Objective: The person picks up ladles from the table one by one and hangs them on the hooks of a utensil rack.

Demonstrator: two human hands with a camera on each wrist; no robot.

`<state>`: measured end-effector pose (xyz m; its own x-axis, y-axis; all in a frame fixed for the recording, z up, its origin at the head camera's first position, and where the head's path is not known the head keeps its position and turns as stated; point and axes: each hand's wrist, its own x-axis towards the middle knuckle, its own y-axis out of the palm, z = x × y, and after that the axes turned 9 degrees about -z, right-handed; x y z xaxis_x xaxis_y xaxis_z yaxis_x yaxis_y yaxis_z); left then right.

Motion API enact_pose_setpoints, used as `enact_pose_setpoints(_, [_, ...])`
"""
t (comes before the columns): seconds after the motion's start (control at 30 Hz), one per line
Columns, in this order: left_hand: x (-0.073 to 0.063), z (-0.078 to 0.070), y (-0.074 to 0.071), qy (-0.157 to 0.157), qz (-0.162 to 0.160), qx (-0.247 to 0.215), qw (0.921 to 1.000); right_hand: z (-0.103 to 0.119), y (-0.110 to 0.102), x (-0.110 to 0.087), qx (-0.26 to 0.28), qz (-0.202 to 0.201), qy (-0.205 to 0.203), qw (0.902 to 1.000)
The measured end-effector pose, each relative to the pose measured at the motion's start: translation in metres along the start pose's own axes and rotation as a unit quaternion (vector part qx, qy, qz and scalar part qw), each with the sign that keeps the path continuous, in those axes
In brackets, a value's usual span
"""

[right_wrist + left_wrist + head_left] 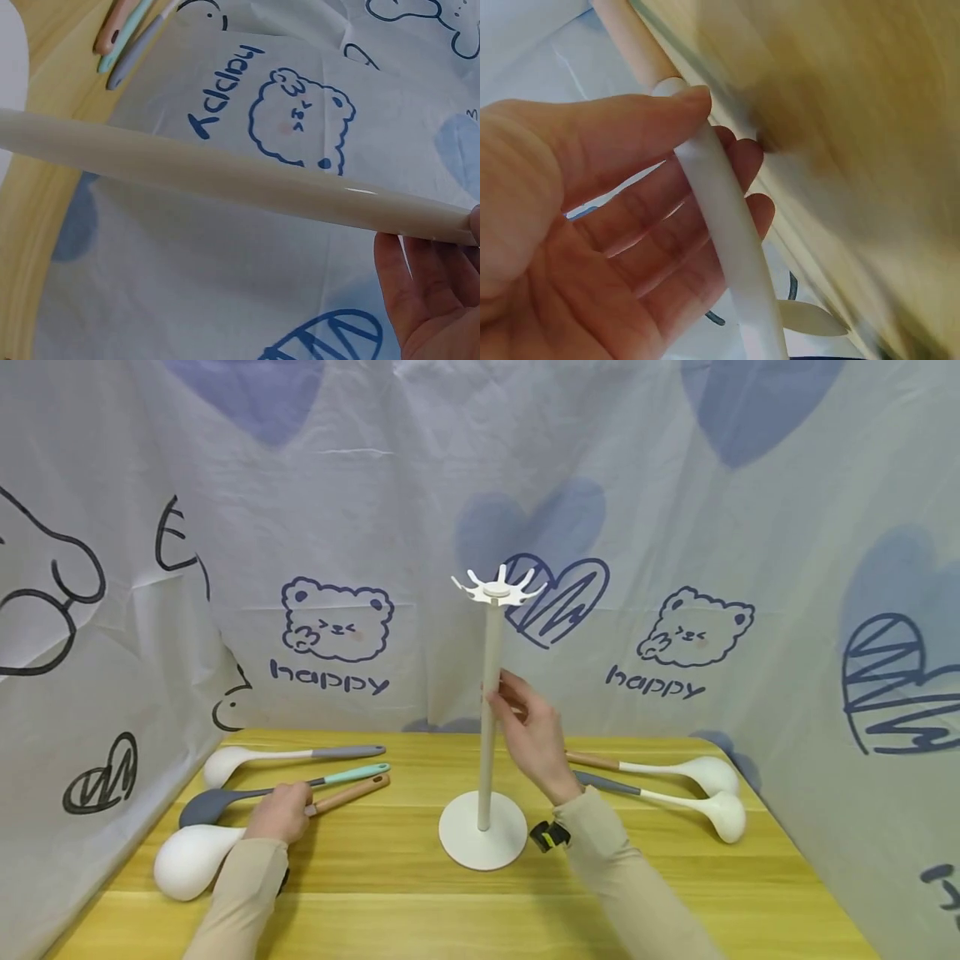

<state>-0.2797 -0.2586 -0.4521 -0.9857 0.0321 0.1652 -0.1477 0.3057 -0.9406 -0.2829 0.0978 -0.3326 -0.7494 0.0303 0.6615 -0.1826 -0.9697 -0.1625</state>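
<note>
Left hand (281, 811) curled around white ladle with wooden handle (727, 225), low on yellow table (420, 893). Right hand (532, 731) lightly grasping pole of white utensil stand (487, 710), upright at table centre. Ladle probably light, stiff, smooth; best gripped mid-handle. Further back, more ladles (675, 777) lying flat; printed cloth (337, 635) behind.

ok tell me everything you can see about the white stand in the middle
The white stand is a matte, plastic-looking rack: a round flat base, a slim upright pole and a crown of short hook prongs, all empty. It stands upright on the wooden table, between the ladles. The right hand touches the pole at mid-height.
</note>
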Motion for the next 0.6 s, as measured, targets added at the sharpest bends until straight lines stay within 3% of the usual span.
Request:
enact_pose_setpoints(0.23, [-0.001, 0.0, 0.002, 0.002, -0.016, 0.021, 0.9997, 0.014, -0.003, 0.008, 0.006, -0.017, -0.011, 0.9998])
enact_pose_setpoints(0.6, [0.0, -0.003, -0.004, 0.023, -0.034, 0.016, 0.999, 0.006, 0.001, 0.009, 0.004, -0.026, -0.033, 0.9991])
